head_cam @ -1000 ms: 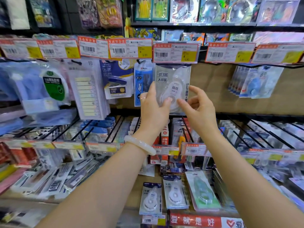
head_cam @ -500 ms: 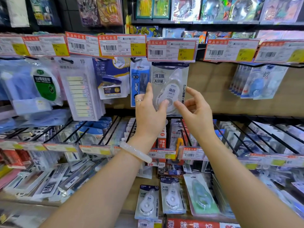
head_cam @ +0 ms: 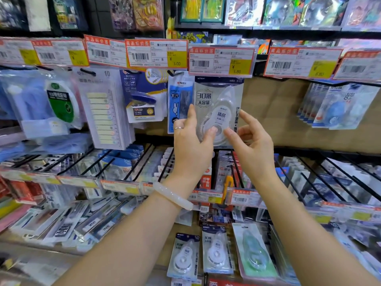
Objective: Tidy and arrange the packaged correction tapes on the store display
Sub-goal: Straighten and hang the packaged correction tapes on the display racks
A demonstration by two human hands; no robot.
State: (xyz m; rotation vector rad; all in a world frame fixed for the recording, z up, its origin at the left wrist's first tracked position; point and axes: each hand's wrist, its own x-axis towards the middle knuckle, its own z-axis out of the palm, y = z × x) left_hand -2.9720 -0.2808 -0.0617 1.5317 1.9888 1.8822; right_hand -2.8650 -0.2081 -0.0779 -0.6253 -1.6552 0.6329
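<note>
A grey carded correction tape pack (head_cam: 218,100) with a clear blister hangs under the 3.80 price tag (head_cam: 220,60). My left hand (head_cam: 191,147) holds its lower left, thumb on the blister and index finger up along the left edge. At the lower right my right hand (head_cam: 253,145) pinches it, thumb on the blister and index finger by the right edge. Two more white tape packs (head_cam: 183,256) (head_cam: 216,250) and a green one (head_cam: 255,254) lie on the bottom shelf. Several blue tape packs (head_cam: 338,106) hang at the right.
A blue ruler pack (head_cam: 179,102) hangs just left of the held pack, with a stapler pack (head_cam: 142,102) and sticky tabs (head_cam: 103,116) beyond. Black wire dividers (head_cam: 144,162) with boxed goods run below my hands. The brown backboard (head_cam: 272,112) shows bare to the right.
Both hands have stayed on the hanging pack in nearly the same hold. The view has shifted slightly, and the price tags sit a little lower in view.
</note>
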